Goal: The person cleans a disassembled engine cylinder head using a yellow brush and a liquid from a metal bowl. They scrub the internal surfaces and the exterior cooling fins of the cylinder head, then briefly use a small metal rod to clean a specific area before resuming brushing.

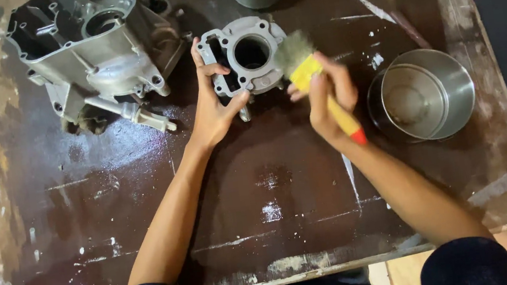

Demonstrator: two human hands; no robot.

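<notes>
While your left hand (212, 106) grips the engine cylinder (246, 54) near the table's (145, 193) far edge, your right hand (327, 92) clasps a brush (305, 66) against its still-grimy side.

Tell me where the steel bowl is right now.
In the head view the steel bowl sits on the wet table at its right side, just right of the right hand holding the brush.
</notes>
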